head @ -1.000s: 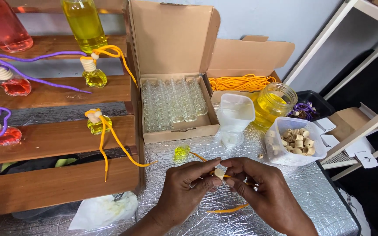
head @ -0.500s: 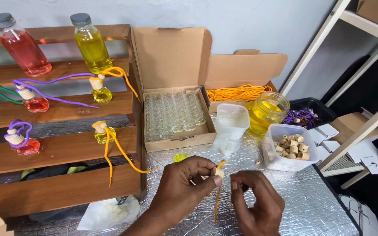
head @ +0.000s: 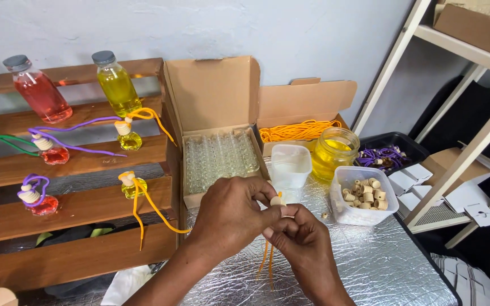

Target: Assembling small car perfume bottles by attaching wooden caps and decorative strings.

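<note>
My left hand (head: 231, 218) and my right hand (head: 301, 246) meet over the silver foil table (head: 381, 260). Together they pinch a small wooden cap (head: 278, 201) with an orange cord (head: 266, 258) hanging down from it between the hands. Whatever lies under the cap is hidden by my fingers. Right behind my left hand stands an open cardboard box of small clear glass bottles (head: 219, 158). A clear tub of wooden caps (head: 365, 195) sits to the right of my hands.
A jar of yellow liquid (head: 334, 152), an empty clear cup (head: 290, 164), a box of orange cords (head: 299, 130) and a black tray of purple cords (head: 387, 154) stand behind. Wooden shelves (head: 75, 209) at left carry small filled bottles and two large bottles. A white rack (head: 460, 141) stands at right.
The view has tilted up, showing more wall. My hands have risen together and the orange cord, which lay on the foil, now hangs straight down from the cap.
</note>
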